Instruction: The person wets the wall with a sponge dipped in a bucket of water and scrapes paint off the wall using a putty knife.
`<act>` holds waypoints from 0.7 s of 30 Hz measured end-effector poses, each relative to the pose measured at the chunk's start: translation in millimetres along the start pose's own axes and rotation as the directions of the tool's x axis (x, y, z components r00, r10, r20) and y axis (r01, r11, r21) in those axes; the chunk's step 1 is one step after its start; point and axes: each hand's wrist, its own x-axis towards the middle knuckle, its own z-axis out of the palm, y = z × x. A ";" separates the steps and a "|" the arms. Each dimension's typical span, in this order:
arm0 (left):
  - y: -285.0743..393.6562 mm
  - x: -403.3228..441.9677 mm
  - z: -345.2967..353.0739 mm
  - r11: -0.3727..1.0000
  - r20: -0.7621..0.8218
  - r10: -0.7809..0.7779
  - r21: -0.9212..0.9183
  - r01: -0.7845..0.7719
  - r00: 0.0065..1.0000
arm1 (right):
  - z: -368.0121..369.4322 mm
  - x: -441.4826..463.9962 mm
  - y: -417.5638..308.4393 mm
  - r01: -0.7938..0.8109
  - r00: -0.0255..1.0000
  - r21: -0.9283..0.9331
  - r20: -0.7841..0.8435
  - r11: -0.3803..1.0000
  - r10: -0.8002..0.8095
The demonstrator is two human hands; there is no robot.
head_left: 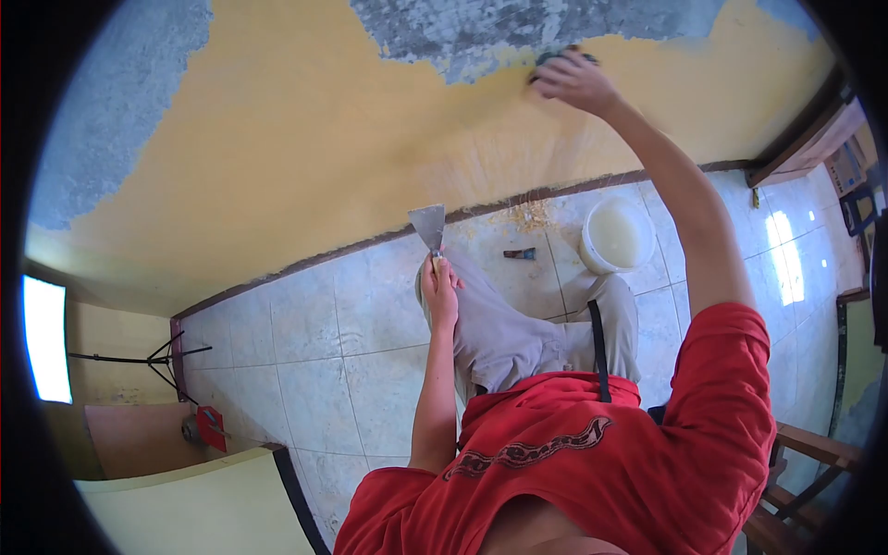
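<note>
My left hand (441,289) rests by my knee, closed round the handle of a putty knife (428,227) whose wide metal blade points up toward the wall. Raised to the upper right, my right hand (575,83) holds a dark object (555,61) against the yellow wall (305,120); motion blurs it, so what it is cannot be made out. Just above that hand is a bare grey patch (518,28) with ragged paint edges. Another grey patch (120,111) shows at the far left.
A white bucket (588,242) of cloudy liquid stands near my knee. Beside it a small dark-and-grey tool (520,253) lies on the tiled floor (305,324), near scattered paint flakes (529,216). A black tripod (166,356) stands left; a wooden frame (819,444) is lower right.
</note>
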 end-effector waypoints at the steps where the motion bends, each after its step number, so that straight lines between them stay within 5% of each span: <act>1: -1.1 0.5 0.0 1.000 0.006 0.004 -0.007 -0.004 1.000 | -7.6 -19.9 9.4 -0.174 0.983 -0.077 0.053 0.982 0.178; 2: -2.1 -0.1 -0.2 1.000 0.007 0.002 0.001 -0.002 1.000 | -14.4 -36.9 17.9 -0.335 0.932 -0.161 0.089 0.928 0.352; 4: -0.7 1.4 0.2 1.000 0.013 0.004 0.025 -0.004 1.000 | -18.4 -57.3 41.5 -0.672 0.608 -0.371 0.218 0.641 0.764; 6: 2.3 0.7 -3.5 0.999 0.020 0.006 0.053 -0.007 1.000 | -18.3 -70.4 67.8 -0.963 0.269 -0.034 -0.175 0.267 0.947; 7: 4.1 0.5 -4.2 0.997 0.029 0.011 0.078 -0.013 1.000 | -13.4 -74.2 80.0 -0.964 0.266 -0.032 -0.174 0.265 0.948; 9: 5.5 -0.4 -7.4 0.998 0.001 0.008 0.066 -0.008 1.000 | -7.0 -71.3 102.2 -0.902 -0.369 0.335 -0.267 -0.273 0.890; 10: 6.3 -1.6 -8.9 0.999 -0.035 0.006 0.046 -0.004 0.999 | -3.7 -67.6 106.3 -0.901 -0.364 0.345 -0.267 -0.264 0.892; 12: 8.1 -2.1 -8.5 1.000 -0.054 0.014 0.023 -0.013 0.998 | -9.0 -37.0 98.7 -0.806 -0.555 0.368 -0.198 -0.464 0.808; 13: 8.5 -2.0 -9.7 1.000 -0.062 0.007 0.010 -0.006 0.998 | -4.3 -20.8 90.1 -0.808 -0.546 0.378 -0.188 -0.453 0.817; 15: 5.5 0.8 -12.1 1.000 -0.056 0.014 0.017 -0.013 0.998 | 7.5 9.1 69.9 -0.912 -0.262 0.399 -0.393 -0.093 0.882; 18: -3.0 0.4 -16.3 1.000 -0.049 0.017 0.018 -0.016 0.999 | -2.9 95.5 29.7 -0.903 0.036 0.353 -0.502 0.243 0.864; 21: -5.9 -0.9 -17.6 1.000 -0.053 0.004 -0.006 -0.004 0.999 | -12.3 183.3 7.4 -0.795 0.233 0.361 -0.558 0.486 0.796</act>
